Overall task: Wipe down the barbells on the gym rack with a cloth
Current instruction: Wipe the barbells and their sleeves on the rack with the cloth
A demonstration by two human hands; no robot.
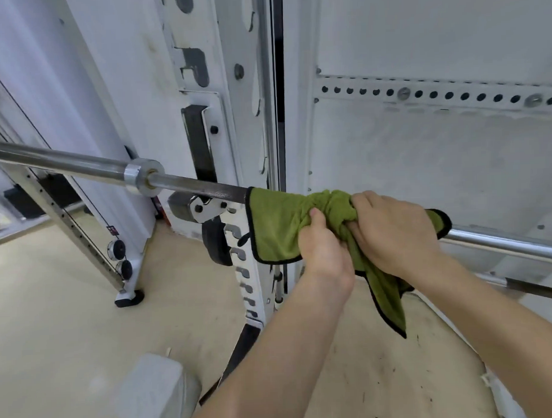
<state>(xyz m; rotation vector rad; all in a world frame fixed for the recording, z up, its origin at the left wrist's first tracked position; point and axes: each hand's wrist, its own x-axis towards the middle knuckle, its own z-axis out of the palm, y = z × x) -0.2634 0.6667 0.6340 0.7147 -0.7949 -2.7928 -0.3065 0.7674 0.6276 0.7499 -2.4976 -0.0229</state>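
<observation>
A steel barbell (192,183) lies across the white rack, running from the upper left down to the right edge, with its collar and sleeve at the left. A green cloth (278,227) with black trim is wrapped over the shaft just right of the rack upright. My left hand (323,244) grips the cloth from below, thumb up on it. My right hand (394,229) grips the bunched cloth over the bar from above. The shaft under the cloth is hidden, and a loose corner hangs down.
The white rack upright (234,122) with J-hook slots stands just left of my hands. A perforated white panel (436,93) is behind the bar. A grey padded bench corner (152,391) sits low in front, and a slanted chrome guide rail (65,222) stands at the left on beige floor.
</observation>
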